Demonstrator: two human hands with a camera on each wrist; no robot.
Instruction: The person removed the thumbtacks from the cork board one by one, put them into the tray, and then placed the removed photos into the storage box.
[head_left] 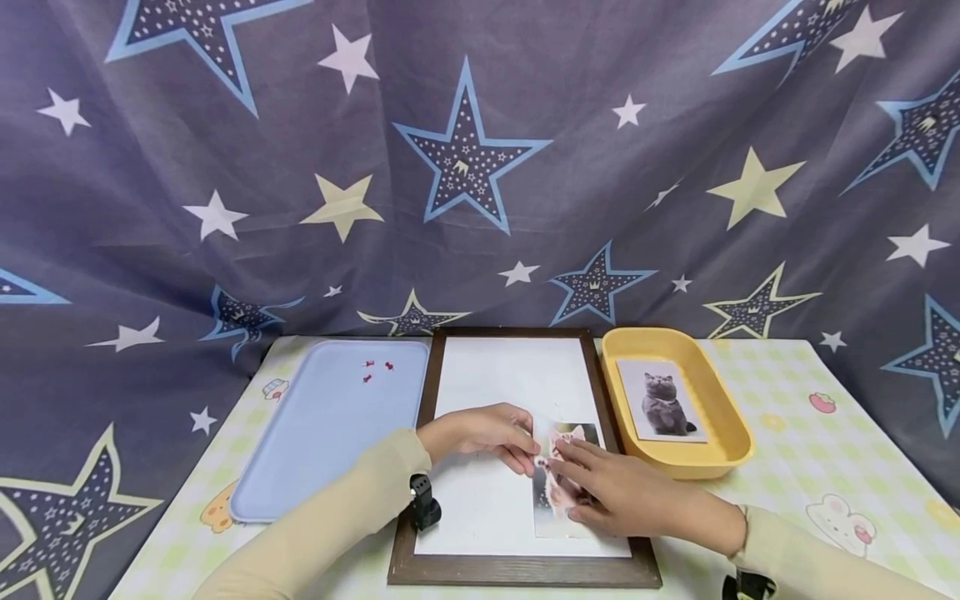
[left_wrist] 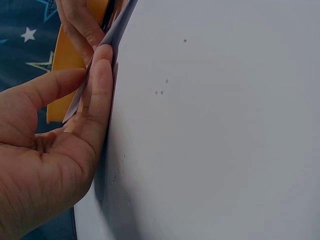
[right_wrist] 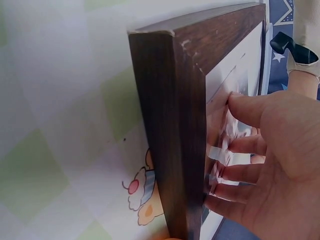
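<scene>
A photo of a light-coloured kitten [head_left: 553, 518] lies over the lower right of a white board [head_left: 472, 508] with a dark brown frame [head_left: 525, 571]. My left hand [head_left: 491, 435] pinches the photo's left edge between thumb and fingers. In the left wrist view that edge of the photo [left_wrist: 120, 27] stands lifted off the board, with fingertips behind it. Spread across the front of the photo, the fingers of my right hand [head_left: 637, 493] touch it and cover part of the picture. The right wrist view shows this right hand [right_wrist: 280, 150] beside the frame's edge.
Left of the board, a pale blue tray [head_left: 322, 442] carries several red pushpins [head_left: 367, 378]. On the right stands a yellow basin [head_left: 720, 400] holding a grey cat photo [head_left: 663, 408]. A checked cloth [head_left: 787, 433] covers the table, and a starry curtain [head_left: 480, 250] hangs behind.
</scene>
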